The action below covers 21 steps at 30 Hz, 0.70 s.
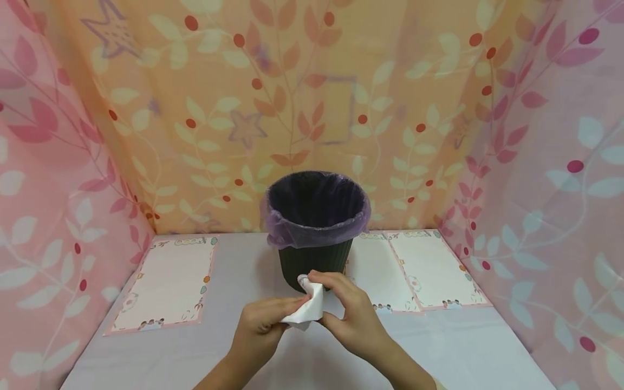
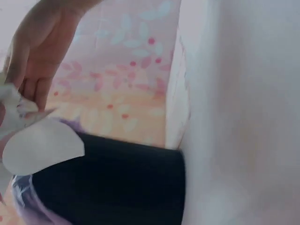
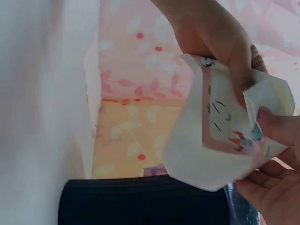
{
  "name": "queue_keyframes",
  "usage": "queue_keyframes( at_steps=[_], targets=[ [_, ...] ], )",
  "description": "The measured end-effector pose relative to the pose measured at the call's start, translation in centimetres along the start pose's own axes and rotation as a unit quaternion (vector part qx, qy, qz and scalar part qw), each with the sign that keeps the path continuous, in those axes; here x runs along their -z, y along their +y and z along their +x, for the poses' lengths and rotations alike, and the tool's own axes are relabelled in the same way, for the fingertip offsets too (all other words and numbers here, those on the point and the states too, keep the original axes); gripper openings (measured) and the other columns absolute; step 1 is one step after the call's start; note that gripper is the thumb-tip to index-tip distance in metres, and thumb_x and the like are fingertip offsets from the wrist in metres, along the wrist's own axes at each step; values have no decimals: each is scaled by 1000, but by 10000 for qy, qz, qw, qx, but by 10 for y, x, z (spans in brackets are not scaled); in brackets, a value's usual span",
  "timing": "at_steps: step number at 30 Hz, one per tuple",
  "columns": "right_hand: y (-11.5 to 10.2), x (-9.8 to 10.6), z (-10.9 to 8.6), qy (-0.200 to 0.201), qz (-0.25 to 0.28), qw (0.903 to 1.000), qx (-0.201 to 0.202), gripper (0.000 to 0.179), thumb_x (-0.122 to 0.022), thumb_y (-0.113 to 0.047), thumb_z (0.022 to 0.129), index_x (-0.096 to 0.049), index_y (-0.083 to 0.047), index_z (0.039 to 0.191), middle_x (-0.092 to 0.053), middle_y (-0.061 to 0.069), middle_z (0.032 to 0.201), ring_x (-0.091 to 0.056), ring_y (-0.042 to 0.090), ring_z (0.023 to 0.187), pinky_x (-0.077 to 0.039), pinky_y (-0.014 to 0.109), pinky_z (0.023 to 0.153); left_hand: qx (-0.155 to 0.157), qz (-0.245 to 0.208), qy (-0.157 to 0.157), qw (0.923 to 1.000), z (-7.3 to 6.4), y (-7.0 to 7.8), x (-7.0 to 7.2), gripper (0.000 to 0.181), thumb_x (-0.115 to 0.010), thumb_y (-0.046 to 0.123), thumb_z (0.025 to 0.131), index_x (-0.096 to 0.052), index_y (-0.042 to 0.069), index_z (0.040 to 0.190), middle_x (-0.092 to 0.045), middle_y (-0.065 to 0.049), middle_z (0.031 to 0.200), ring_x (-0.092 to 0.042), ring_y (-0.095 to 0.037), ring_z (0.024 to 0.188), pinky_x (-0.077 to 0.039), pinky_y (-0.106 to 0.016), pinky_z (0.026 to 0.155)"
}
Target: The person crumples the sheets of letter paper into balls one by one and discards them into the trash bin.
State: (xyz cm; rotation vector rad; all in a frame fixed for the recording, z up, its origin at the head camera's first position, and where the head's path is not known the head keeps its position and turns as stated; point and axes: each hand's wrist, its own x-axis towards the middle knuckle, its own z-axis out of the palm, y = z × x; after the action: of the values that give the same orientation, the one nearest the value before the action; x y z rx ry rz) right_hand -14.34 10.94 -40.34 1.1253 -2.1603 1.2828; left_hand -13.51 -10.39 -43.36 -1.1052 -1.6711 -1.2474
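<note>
A partly folded, crumpled sheet of paper (image 1: 310, 309), white with a printed pink border, is between the two hands in front of the bin. My left hand (image 1: 260, 325) pinches its left side with thumb and fingers. On the other side my right hand (image 1: 358, 319) grips it, fingers at the top edge and thumb lower down. The right wrist view shows the printed face of the paper (image 3: 187, 150), with the right thumb pressed on a folded part. Just beyond the hands stands a dark bin (image 1: 317, 260) lined with a purple plastic bag (image 1: 317, 236).
One flat sheet with a decorated border (image 1: 166, 281) lies on the left of the pale tabletop (image 1: 161, 357). Two similar sheets (image 1: 436, 271) lie at the right, one partly behind the bin. Patterned curtains (image 1: 205, 81) enclose the back and sides.
</note>
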Motion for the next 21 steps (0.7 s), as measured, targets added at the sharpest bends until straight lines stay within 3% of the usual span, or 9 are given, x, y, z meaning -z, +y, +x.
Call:
queue_keyframes(
  at_steps=[3, 7, 9, 11, 13, 16, 18, 21],
  targets=[
    [3, -5, -2, 246, 154, 9994, 185, 51, -80, 7, 80, -67, -13, 125, -71, -1, 117, -68, 14, 107, -58, 25, 90, 340, -387, 101, 9986, -3, 1, -6, 48, -75, -24, 70, -77, -1, 113, -78, -13, 107, -75, -21, 97, -59, -23, 87],
    [7, -6, -3, 355, 344, 9987, 155, 38, -80, 9, 81, -72, -13, 110, -74, -2, 104, -71, 12, 94, -61, 25, 77, 735, 302, 132, 9967, -4, 4, -10, 46, -76, -24, 70, -72, 2, 108, -73, -9, 105, -70, -19, 93, -57, -20, 85],
    [9, -4, -3, 323, 503, 9982, 37, 33, -79, 9, 82, -74, -12, 107, -75, 0, 101, -72, 13, 93, -63, 28, 74, 1043, 712, -66, 9920, -3, 7, -8, 49, -75, -22, 70, -66, 7, 109, -68, -3, 105, -67, -15, 93, -56, -18, 83],
    [11, -1, -2, 346, 691, 9969, -163, 30, -78, 8, 84, -75, -12, 106, -76, 2, 100, -72, 14, 91, -63, 29, 73, 1401, 805, -393, 9861, -2, 10, -4, 52, -70, -21, 71, -62, 9, 112, -63, 1, 108, -65, -12, 94, -56, -18, 82],
    [13, 3, -2, 426, 912, 9943, -364, 27, -76, 9, 85, -76, -11, 104, -75, 4, 99, -72, 16, 90, -63, 31, 72, 1716, 701, -708, 9801, 0, 13, 1, 53, -69, -16, 74, -62, 13, 117, -63, 3, 111, -64, -11, 94, -56, -19, 79],
    [15, 9, -1, 608, 1115, 9899, -636, 27, -75, 10, 86, -78, -12, 100, -75, 3, 96, -71, 19, 88, -63, 30, 72, 2073, 496, -1009, 9718, 1, 19, 6, 42, -73, -1, 87, -63, 17, 124, -65, 5, 113, -63, -9, 92, -55, -21, 74],
    [16, 10, -1, 696, 1110, 9898, -557, 28, -73, 14, 85, -79, -12, 96, -75, 3, 93, -71, 19, 87, -62, 29, 72, 2286, 525, -1016, 9668, 3, 21, 7, 38, -78, 14, 91, -65, 19, 126, -67, 7, 114, -64, -7, 92, -55, -22, 72],
    [19, 6, -1, 854, 928, 9920, -105, 32, -71, 19, 83, -78, -12, 89, -76, 3, 90, -72, 17, 85, -62, 26, 72, 2741, 614, -960, 9549, 4, 25, 5, 48, -83, 29, 87, -66, 22, 131, -66, 8, 121, -63, -7, 91, -54, -22, 69]
  ],
)
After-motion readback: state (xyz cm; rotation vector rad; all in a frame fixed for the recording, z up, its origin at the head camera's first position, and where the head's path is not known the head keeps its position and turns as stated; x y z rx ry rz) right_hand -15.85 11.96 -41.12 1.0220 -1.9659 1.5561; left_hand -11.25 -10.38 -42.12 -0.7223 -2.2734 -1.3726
